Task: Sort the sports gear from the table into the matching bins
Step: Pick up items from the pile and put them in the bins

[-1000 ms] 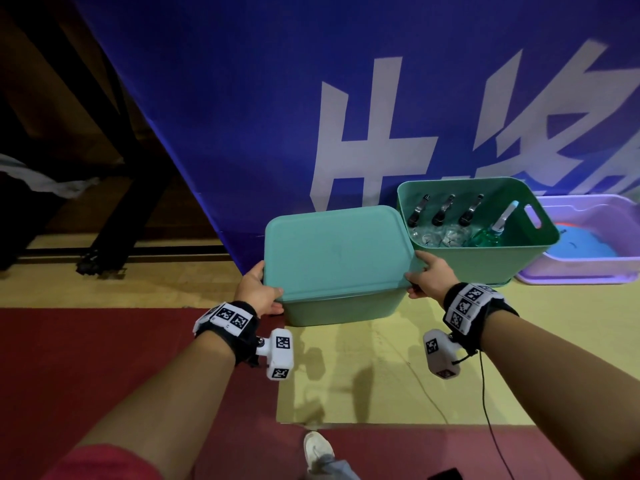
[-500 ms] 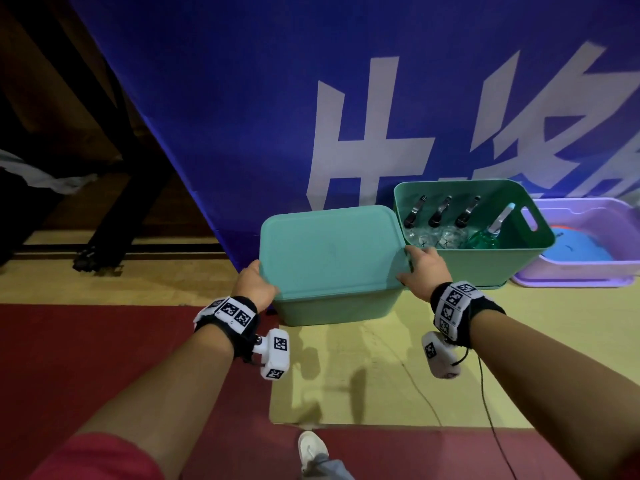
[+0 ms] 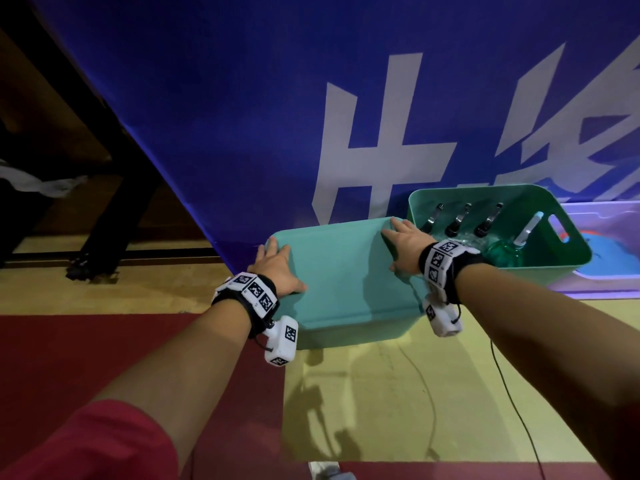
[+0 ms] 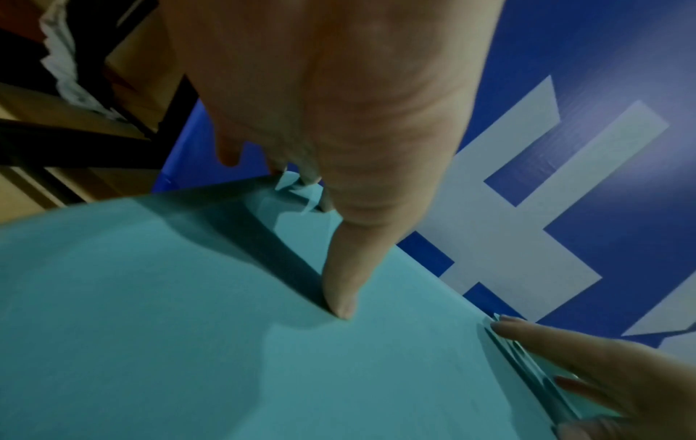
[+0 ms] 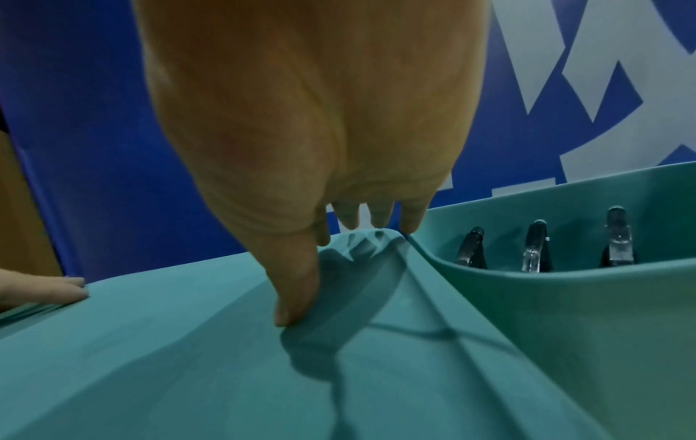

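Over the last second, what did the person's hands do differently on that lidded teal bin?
Both hands slid from the near side edges of the lid up onto its top: the left hand now lies at the far left corner, the right hand at the far right. The lidded bin, the open green bin and the purple tub stayed put.

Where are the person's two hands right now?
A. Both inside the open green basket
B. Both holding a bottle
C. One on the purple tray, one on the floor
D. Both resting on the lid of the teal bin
D: the left hand and right hand lie with fingers stretched on the lid of the teal bin, beside the open green basket.
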